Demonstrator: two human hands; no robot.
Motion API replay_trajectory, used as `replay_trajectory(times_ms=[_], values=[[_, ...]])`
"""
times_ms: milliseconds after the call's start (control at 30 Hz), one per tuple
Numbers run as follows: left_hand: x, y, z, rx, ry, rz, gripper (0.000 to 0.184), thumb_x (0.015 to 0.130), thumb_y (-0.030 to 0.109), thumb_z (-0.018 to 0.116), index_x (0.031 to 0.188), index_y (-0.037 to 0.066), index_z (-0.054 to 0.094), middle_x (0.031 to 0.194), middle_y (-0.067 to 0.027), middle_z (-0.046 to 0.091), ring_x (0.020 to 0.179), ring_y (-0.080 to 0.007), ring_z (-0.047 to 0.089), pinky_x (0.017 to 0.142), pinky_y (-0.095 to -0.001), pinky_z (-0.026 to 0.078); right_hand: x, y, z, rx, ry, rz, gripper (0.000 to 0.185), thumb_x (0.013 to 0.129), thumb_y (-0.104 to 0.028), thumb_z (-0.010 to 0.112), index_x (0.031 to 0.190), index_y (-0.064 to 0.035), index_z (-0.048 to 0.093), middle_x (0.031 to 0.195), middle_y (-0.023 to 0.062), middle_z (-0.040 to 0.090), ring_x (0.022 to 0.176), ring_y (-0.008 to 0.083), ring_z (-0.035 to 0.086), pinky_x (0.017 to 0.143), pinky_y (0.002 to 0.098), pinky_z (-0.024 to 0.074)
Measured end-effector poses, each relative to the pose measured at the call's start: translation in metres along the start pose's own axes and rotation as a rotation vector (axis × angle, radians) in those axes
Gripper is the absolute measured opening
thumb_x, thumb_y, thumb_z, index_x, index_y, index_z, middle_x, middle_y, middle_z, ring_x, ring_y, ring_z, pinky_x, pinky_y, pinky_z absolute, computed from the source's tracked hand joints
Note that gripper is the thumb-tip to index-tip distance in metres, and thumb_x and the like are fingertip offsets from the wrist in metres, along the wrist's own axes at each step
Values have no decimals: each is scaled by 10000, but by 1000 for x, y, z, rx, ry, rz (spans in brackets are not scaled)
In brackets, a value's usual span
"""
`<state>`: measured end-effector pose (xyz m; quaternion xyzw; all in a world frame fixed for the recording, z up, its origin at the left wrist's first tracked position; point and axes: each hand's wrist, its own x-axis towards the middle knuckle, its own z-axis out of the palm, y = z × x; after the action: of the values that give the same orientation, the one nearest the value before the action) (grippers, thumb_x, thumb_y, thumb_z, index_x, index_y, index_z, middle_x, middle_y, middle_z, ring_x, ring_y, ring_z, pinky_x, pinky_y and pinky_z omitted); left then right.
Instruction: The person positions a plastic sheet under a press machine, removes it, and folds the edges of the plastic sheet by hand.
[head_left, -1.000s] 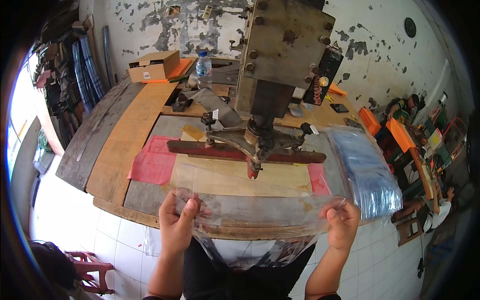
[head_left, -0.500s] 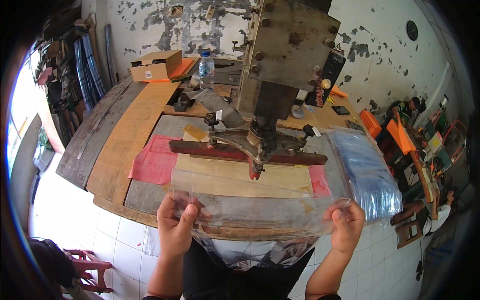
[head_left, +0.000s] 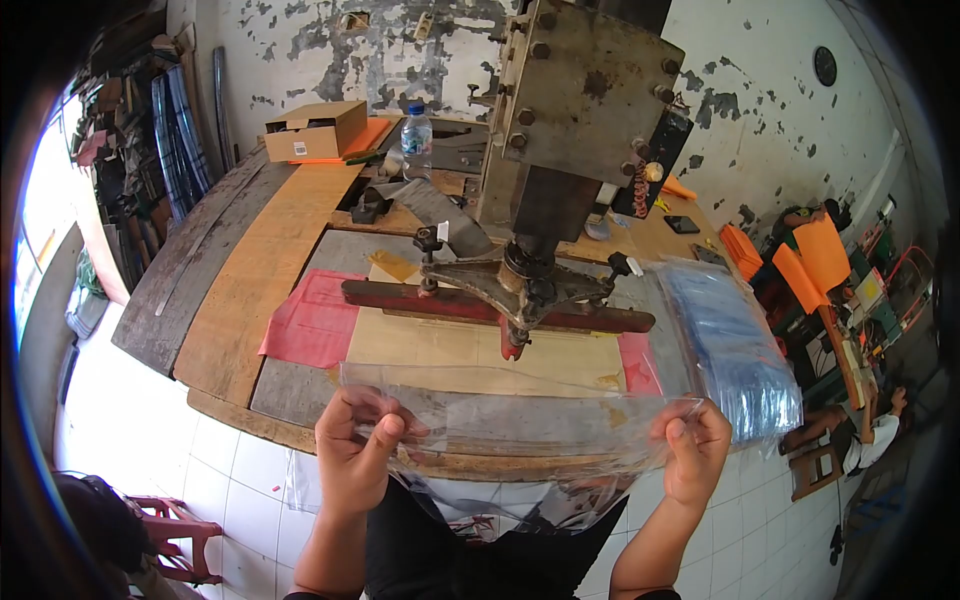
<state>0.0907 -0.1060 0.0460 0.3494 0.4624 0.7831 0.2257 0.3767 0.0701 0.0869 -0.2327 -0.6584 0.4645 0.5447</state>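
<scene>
A clear plastic sheet (head_left: 530,425) is stretched between my two hands, above the table's front edge. My left hand (head_left: 358,445) pinches its left end between thumb and fingers. The right end is gripped by my right hand (head_left: 692,450). Beyond the sheet, a press machine (head_left: 590,90) holds a long red bar (head_left: 480,303) over a cream board (head_left: 440,350). Pink sheets (head_left: 312,318) show at both ends of the board. On the right of the table lies a stack of clear bluish plastic (head_left: 725,335).
At the back stand a cardboard box (head_left: 316,130) and a water bottle (head_left: 416,145). A phone (head_left: 680,225) lies at the back right. On the right, a person holds an orange sheet (head_left: 812,262); another sits lower. A person's head (head_left: 100,520) is at the lower left.
The plastic's upper edge has dropped slightly at the left, while both hands keep their grip. At the right, the co-worker's orange sheet has been raised and spread wider.
</scene>
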Motion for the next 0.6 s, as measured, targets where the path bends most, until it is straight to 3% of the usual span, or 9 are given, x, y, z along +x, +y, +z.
replay_trajectory(times_ms=[333,500,600], values=[[-1,-3,-1,35,-7,4,229,999,126,713,1054,-3,531,879,-144,700,812,-221,741,628,-311,618,1,3,-1,7,-1,3,275,911,-221,813,925,15,673,790,54,652,684,129,626,644,274,492],[4,2,10,2,32,-101,345,1041,172,633,1299,-30,525,956,-137,700,758,-185,724,608,-272,600,5,12,-5,-37,47,112,248,929,-202,791,955,13,670,821,42,671,712,112,616,674,258,474],[9,-7,-4,-31,-47,-140,397,1058,135,571,1402,-42,478,1017,-177,732,744,-214,742,592,-261,569,10,21,-5,-18,67,157,214,950,-184,765,978,7,674,828,34,676,731,104,609,695,252,460]])
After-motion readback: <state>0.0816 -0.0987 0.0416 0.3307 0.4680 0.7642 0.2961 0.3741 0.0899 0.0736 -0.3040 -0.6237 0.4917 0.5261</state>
